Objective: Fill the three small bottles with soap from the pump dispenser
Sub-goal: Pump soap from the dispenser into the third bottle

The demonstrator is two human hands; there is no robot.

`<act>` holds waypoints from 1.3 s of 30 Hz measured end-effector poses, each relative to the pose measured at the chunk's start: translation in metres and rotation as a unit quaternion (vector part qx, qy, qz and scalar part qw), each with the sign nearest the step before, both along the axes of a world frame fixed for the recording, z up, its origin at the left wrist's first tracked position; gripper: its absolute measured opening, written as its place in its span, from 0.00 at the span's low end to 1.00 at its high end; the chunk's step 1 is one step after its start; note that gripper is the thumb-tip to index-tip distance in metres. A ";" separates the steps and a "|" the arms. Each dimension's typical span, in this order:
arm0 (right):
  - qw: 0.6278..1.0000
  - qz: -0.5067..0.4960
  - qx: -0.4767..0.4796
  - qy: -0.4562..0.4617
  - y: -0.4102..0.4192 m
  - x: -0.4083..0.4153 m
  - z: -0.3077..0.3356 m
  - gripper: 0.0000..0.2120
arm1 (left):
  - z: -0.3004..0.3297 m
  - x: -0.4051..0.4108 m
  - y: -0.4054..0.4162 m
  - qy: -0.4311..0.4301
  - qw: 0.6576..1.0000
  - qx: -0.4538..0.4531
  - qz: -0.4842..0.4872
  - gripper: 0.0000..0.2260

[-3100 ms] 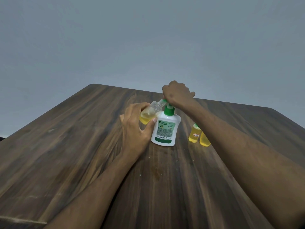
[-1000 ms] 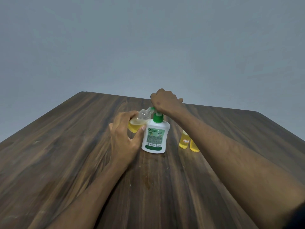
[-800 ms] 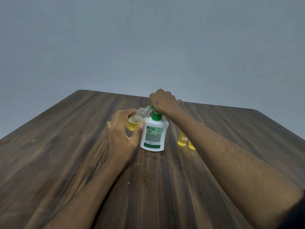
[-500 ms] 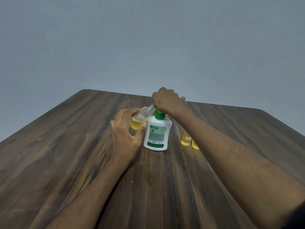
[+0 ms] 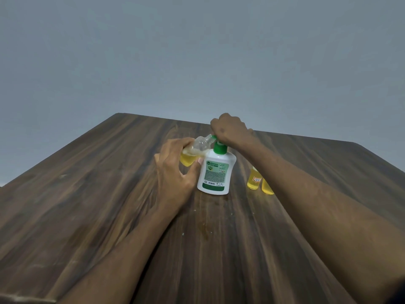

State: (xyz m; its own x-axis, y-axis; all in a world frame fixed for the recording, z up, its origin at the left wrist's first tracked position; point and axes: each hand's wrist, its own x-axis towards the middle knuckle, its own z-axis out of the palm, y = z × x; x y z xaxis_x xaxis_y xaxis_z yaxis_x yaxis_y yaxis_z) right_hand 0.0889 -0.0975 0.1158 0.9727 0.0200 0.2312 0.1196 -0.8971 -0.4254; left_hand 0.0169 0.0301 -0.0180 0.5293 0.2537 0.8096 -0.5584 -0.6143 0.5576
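Table: the dark wood table (image 5: pixel 98 216) runs from your chest out to its far edge; a small stain and a few pale specks lie on it between your forearms.
Left hand: your left hand (image 5: pixel 173 172) is closed around the small tilted bottle (image 5: pixel 194 151), thumb on the near side, fingers wrapped over the far side.
Held bottle: it leans with its neck up and to the right, its mouth at the green spout under your right hand. Yellow soap pools in its lower part; the upper part is clear.
Pump dispenser: the white pump dispenser (image 5: pixel 215 172) stands upright on the table, just right of your left thumb, with a green label and a green collar.
2 other bottles: the labelled small bottle (image 5: pixel 254 179) and the second small bottle (image 5: pixel 266 187) stand side by side to the right of the dispenser, both yellow with soap, partly hidden by your right forearm.
Right hand: your right hand (image 5: pixel 229 129) is curled down over the pump head, covering it; its fingers are bunched together on top.
Wall: a plain grey wall (image 5: pixel 197 51) rises behind the table.
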 end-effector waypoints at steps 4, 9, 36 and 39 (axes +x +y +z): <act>1.000 0.004 0.002 -0.021 0.001 0.001 0.004 0.09 | 0.000 0.000 0.000 -0.002 1.000 -0.004 0.001 0.17; 1.000 0.002 -0.001 0.006 0.002 0.001 0.001 0.09 | 0.000 -0.001 0.000 0.003 1.000 -0.005 -0.002 0.16; 1.000 0.002 0.023 -0.002 0.000 0.000 -0.001 0.08 | 0.000 -0.002 0.001 0.004 1.000 0.000 0.003 0.17; 0.999 0.009 0.035 -0.016 -0.002 0.001 -0.001 0.08 | 0.000 -0.002 0.000 0.003 1.000 -0.003 0.002 0.17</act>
